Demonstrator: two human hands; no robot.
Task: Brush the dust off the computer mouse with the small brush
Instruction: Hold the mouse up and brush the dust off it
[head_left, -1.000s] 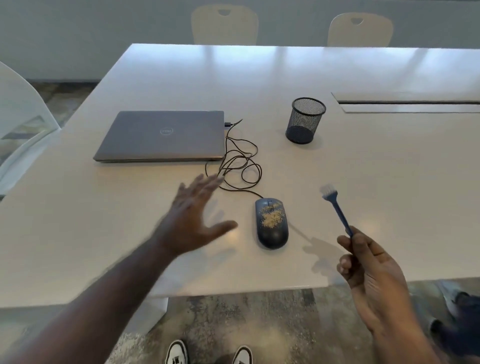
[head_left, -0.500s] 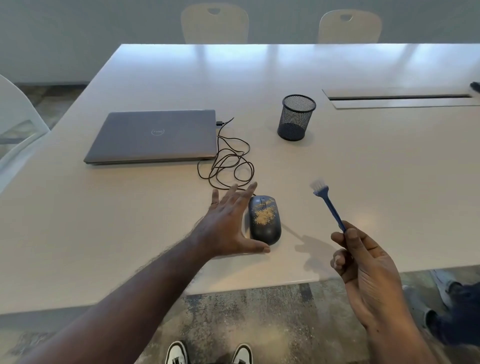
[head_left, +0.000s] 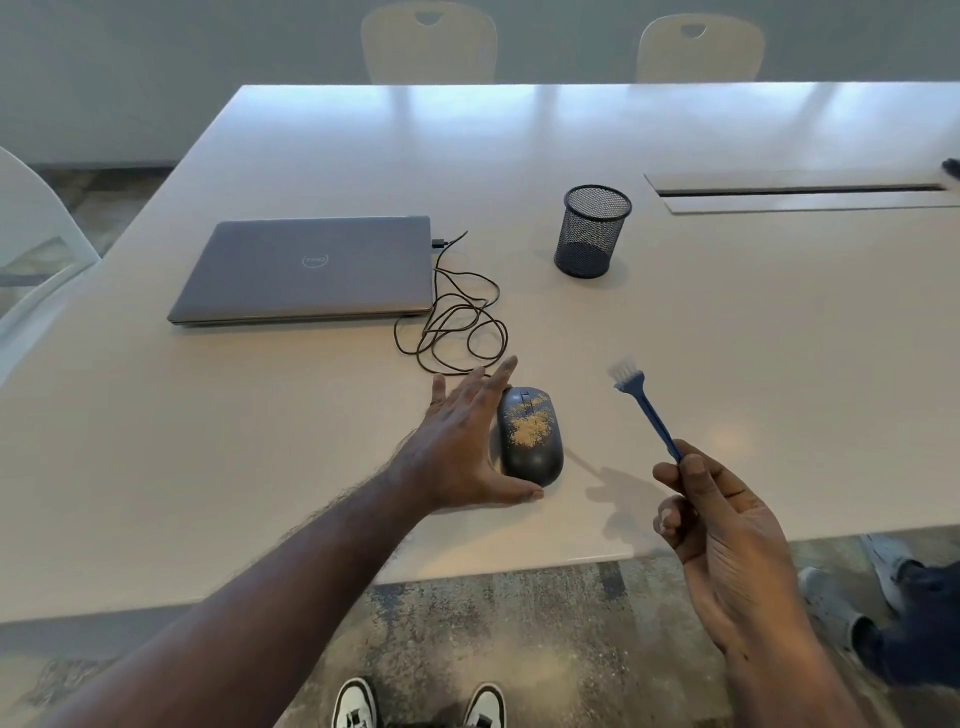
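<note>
**Dusty mouse braced, brush held off to the side**

The computer mouse (head_left: 530, 435) is lying on the white tabletop (head_left: 727, 322) near its front edge, tan dust (head_left: 530, 427) sitting across its top. The left hand (head_left: 462, 447) is resting open and flat against the mouse's left side, thumb curling under its near end. The right hand (head_left: 727, 525) is gripping the small blue brush (head_left: 644, 408) by the handle's end, bristles pointing up and away, in the air to the mouse's right, apart from it.
</note>
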